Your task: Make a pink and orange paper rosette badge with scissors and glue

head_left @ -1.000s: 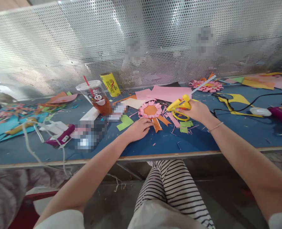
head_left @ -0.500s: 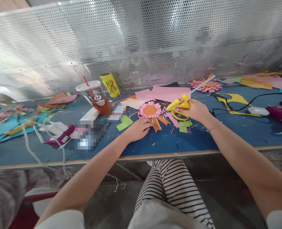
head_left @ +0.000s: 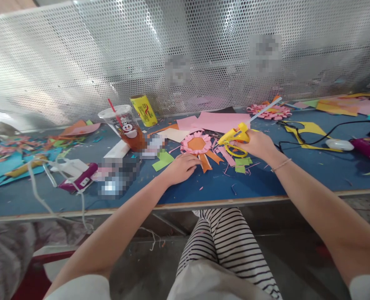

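My right hand (head_left: 260, 146) is closed round a yellow hot glue gun (head_left: 236, 134), its nozzle pointing left. A pale glue stick (head_left: 266, 109) sticks out of its back. Under the gun shows a yellow loop (head_left: 239, 151) whose kind I cannot make out. Left of the nozzle lies a paper rosette (head_left: 196, 142) with pink looped petals, an orange centre and orange ribbon tails (head_left: 206, 161). My left hand (head_left: 182, 168) lies flat on the table, fingers stretched out, fingertips at the rosette's lower edge and tails; whether they press on it I cannot tell.
Pink paper sheets (head_left: 222, 121) lie behind the rosette, green paper pieces (head_left: 243, 164) before the gun. A drink cup (head_left: 130, 129) and a yellow can (head_left: 144, 110) stand left. Another rosette (head_left: 271, 111) lies back right. Cables and a purple power strip (head_left: 78, 179) lie left; perforated metal (head_left: 203, 54) rises behind.
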The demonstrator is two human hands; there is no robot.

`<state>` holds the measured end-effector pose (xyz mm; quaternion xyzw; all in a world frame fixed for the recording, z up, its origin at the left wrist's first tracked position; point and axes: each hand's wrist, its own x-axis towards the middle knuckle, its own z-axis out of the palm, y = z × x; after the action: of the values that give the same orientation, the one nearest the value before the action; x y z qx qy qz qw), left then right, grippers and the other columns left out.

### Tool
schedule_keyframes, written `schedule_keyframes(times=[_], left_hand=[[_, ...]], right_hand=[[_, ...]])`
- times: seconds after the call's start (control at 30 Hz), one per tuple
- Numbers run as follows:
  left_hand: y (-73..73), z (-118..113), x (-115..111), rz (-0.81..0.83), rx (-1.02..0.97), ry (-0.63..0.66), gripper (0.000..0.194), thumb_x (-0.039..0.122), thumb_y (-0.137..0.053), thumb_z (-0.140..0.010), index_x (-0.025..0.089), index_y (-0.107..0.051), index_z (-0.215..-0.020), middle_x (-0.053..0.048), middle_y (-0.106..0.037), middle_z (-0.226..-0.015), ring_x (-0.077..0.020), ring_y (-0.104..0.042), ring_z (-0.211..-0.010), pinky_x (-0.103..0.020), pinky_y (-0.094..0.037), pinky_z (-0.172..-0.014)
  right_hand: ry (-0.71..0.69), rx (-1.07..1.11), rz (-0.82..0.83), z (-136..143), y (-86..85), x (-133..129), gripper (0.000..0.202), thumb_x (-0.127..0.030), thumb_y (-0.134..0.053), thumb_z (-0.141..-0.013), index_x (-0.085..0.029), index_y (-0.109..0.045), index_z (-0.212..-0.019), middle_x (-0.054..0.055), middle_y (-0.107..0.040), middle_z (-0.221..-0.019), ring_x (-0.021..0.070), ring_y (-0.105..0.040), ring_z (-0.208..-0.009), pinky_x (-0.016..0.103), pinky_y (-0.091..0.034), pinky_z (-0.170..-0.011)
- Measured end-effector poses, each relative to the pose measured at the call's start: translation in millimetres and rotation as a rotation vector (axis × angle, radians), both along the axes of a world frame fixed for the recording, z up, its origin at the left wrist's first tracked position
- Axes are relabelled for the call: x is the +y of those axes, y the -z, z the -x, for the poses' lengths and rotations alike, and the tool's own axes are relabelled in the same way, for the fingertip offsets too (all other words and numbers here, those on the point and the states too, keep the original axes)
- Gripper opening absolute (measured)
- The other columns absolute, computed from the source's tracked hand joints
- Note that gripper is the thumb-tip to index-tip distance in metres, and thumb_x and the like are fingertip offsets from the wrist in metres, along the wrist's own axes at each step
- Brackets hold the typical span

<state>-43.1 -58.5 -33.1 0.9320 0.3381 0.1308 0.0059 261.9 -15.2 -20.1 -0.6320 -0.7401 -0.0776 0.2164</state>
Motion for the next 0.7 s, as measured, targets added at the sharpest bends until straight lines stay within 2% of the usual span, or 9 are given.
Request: schedule_keyframes(times=[0.17,0.5,0.7], left_hand=[[0.6,0.6,0.6,0.015,-0.022,0.013,0.032,0.018,-0.038,-0.084,0.024,-0.06,-0.107,-0.003,-0.06,-0.113,-0.0173,-0.052,-0.108,-0.039,-0.038,-0.097],[2.8,2.6,5.8,-0.067,-0.119,-0.012,0.03,0.015,-0.039,-0.082,0.021,-0.062,-0.101,-0.005,-0.063,-0.105,-0.0174,-0.056,-0.101,-0.038,-0.042,-0.092],[2.6,0.7,4.6,-0.003,-0.047,-0.009,0.033,0.013,-0.039,-0.08,0.022,-0.061,-0.103,-0.004,-0.062,-0.108,-0.017,-0.055,-0.103,-0.037,-0.041,-0.093]], right_hand=[[0.002,-0.001,0.015,-0.4,0.1,0.9,0.058,-0.064,-0.047,-0.07,-0.018,-0.056,-0.104,0.01,-0.066,-0.084,0.0271,-0.061,-0.077,0.033,-0.042,-0.06],[0.003,0.006,0.024,-0.2,-0.2,0.4,0.058,-0.064,-0.047,-0.07,-0.017,-0.056,-0.103,0.011,-0.066,-0.084,0.0268,-0.061,-0.077,0.033,-0.043,-0.061],[-0.001,0.005,0.022,-0.1,-1.3,-0.8,0.057,-0.064,-0.046,-0.07,-0.017,-0.057,-0.101,0.011,-0.066,-0.084,0.0267,-0.061,-0.077,0.033,-0.042,-0.06]])
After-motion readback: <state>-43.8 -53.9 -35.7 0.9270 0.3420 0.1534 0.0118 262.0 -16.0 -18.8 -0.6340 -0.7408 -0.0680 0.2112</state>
